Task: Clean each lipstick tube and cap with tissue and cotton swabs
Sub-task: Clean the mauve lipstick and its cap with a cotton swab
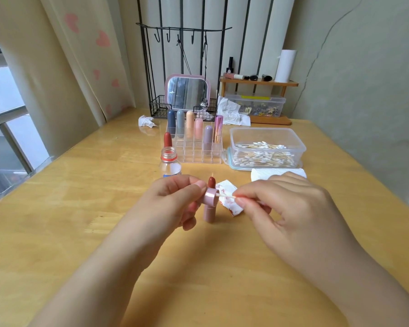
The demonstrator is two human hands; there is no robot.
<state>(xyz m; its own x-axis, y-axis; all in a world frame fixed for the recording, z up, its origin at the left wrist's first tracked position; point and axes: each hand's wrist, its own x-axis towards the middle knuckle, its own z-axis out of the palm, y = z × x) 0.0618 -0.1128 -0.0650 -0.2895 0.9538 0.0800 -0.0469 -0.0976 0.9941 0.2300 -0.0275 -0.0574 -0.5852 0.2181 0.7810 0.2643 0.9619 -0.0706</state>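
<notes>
My left hand (168,204) grips a pink lipstick tube (209,213) just above the table, thumb and fingers curled round it. Its red-brown bullet (211,182) sticks out at the top. My right hand (291,208) pinches a cotton swab (227,196) between thumb and forefinger. The swab's white tip touches the tube's upper collar (210,195). Right behind the tube a white tissue (230,205) with red stains lies on the table.
A clear organiser (198,154) holds several capped lipsticks. A red-brown lipstick (168,139) and an open small bottle (170,161) stand to its left. To the right sit a swab-filled box (266,140) and folded tissues (260,174). A crumpled tissue (147,121), mirror (187,92) and shelf (257,82) are at the back.
</notes>
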